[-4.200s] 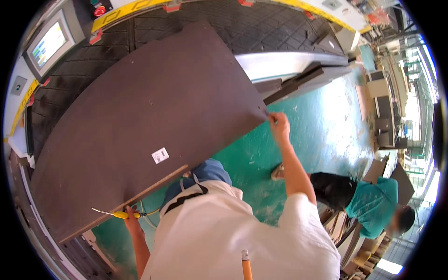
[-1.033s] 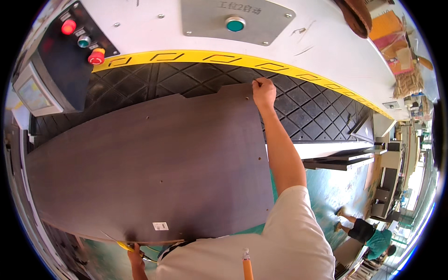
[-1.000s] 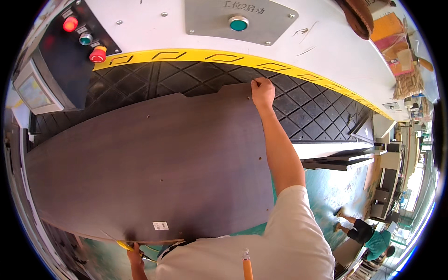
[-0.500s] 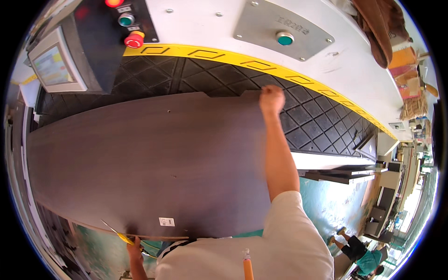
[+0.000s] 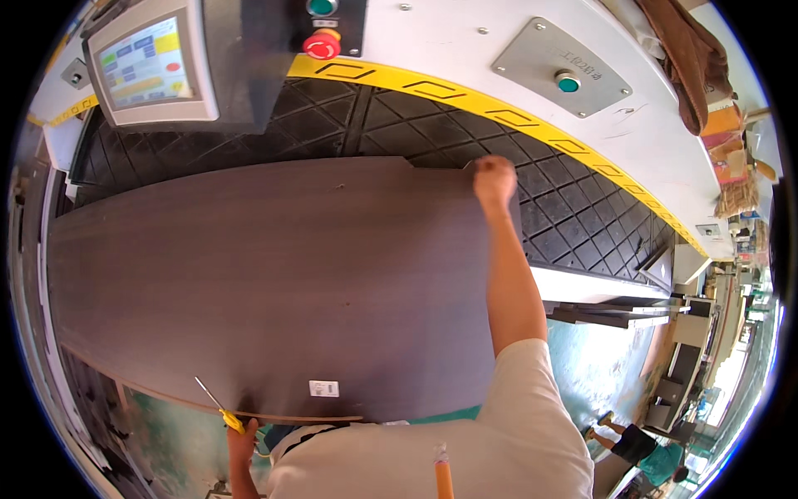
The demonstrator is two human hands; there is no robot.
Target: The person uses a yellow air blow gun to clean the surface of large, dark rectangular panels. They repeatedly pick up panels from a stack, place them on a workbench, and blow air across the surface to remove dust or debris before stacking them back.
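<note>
A wide dark grey-brown panel (image 5: 274, 274) lies flat in front of me, with a shallow notch in its far edge and a white label (image 5: 323, 388) near its close edge. My right arm stretches across it. My right hand (image 5: 495, 179) is closed at the panel's far right corner, just beside the notch; what its fingers hold, if anything, is hidden. At the near left edge my left hand (image 5: 241, 441) grips a yellow air blow gun (image 5: 233, 421), whose long thin metal nozzle points up over the panel.
Beyond the panel runs a black grooved bed (image 5: 573, 208) bordered by a yellow strip (image 5: 465, 100). A touchscreen (image 5: 145, 66), red emergency button (image 5: 322, 44) and green button (image 5: 568, 81) sit on the machine. Panels (image 5: 611, 314) are stacked at right; another person (image 5: 648, 453) stands farther off.
The view has turned left, bringing more of the touchscreen in. My right hand has moved left along the panel's far edge toward the notch. The blow gun stays in my left hand.
</note>
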